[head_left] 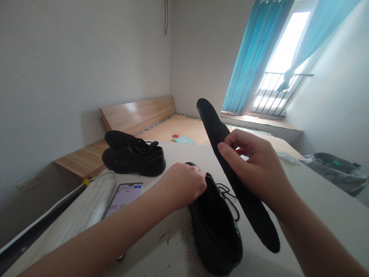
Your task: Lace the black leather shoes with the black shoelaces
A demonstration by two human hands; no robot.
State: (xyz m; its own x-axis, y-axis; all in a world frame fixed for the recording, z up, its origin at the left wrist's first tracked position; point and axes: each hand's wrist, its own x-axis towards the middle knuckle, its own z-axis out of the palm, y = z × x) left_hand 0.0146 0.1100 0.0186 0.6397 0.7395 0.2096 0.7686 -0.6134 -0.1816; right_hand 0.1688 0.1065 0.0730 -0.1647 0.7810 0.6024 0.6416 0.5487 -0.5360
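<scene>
A black lace-up shoe (215, 234) rests on the white table with its heel opening towards me and its laces hanging loose on the right. My left hand (184, 182) is closed on the front upper part of this shoe, its fingertips mostly hidden. Above and to the right of the shoe, my right hand (253, 157) pinches a long black insole (239, 184) near its middle, between thumb and fingers. The insole is tilted, its narrow upper end pointing away from me. A second black shoe (135, 157) stands farther back on the left, with a dark flat piece leaning over its top.
A phone (125, 198) showing a timer lies on the left, partly behind my left forearm. Beside it is a white plastic-wrapped item (89, 207). Behind the table (173, 234) are a bed with a wooden headboard (138, 115) and, at right, a bin-like container (334, 173).
</scene>
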